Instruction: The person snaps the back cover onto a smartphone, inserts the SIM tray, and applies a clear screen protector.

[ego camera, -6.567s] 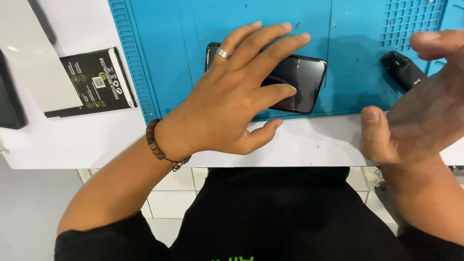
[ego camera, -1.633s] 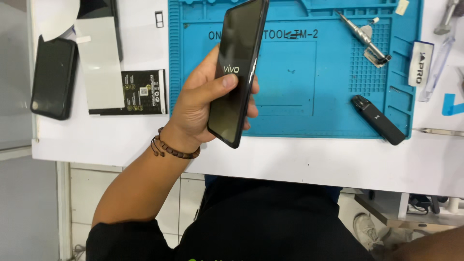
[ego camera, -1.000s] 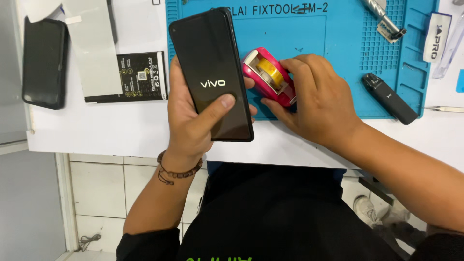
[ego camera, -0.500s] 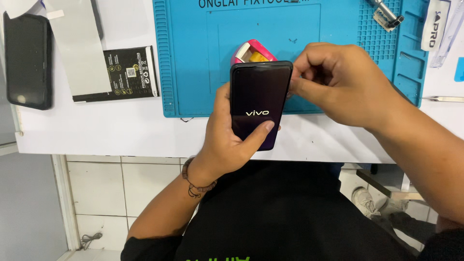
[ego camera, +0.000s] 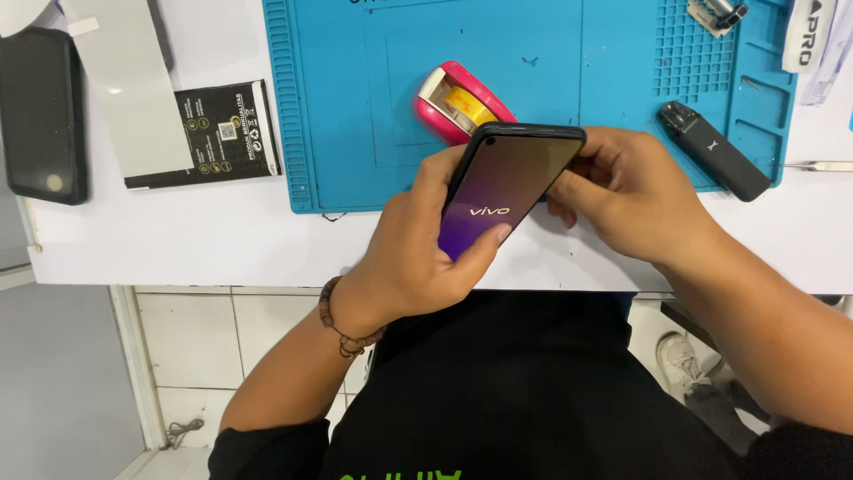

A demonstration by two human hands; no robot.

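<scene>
- White bench [ego camera: 178, 240]: runs the width of the view, its near edge toward the person.
- Blue work mat [ego camera: 355, 107]: lies on the bench, reaching close to the near edge.
- Left hand [ego camera: 418, 258]: fingers closed around the phone's lower half, thumb laid across the bottom of the lit screen. A beaded bracelet [ego camera: 342, 324] sits on the wrist.
- Right hand [ego camera: 631, 200]: fingers curled shut on the phone's upper right edge, pinching it.
- Phone [ego camera: 506, 187]: held by both hands above the bench's near edge, tilted, screen lit purple; its top overlaps the mat's near edge.
- Second dark phone [ego camera: 43, 116]: flat at the bench's left edge.
- Black printed card [ego camera: 222, 133]: just left of the mat.
- Pink tape dispenser [ego camera: 458, 102]: on the mat, just behind the held phone.
- Small black device [ego camera: 715, 151]: at the mat's near right corner.
</scene>
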